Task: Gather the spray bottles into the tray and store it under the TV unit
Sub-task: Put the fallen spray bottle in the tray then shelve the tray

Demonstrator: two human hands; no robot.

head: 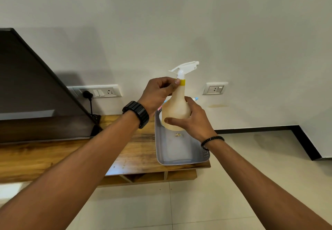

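- The cream spray bottle [177, 107] is held upright in the air, above the far end of the grey tray [179, 150]. The tray lies on the right end of the wooden TV unit [136, 150].
- The right hand [195, 120] wraps the wide body of the bottle from the right side, with the fingers curled around the lower part.
- The left hand [158, 90] pinches the narrow neck at the yellow collar [182, 82], with the thumb pressed just below the white trigger head [186, 67].
- The long axis of the bottle is vertical and the nozzle points to the right. The tray floor is directly under the base, so I judge that the next move is only a straight lowering.
- The right hand carries the weight and is nearer to the tray, while the left hand only steadies the top.
- Behind the bottle, at the far end of the tray, a blue tip [196, 98] and something pink are partly visible. It may be another sprayer, but I cannot tell.
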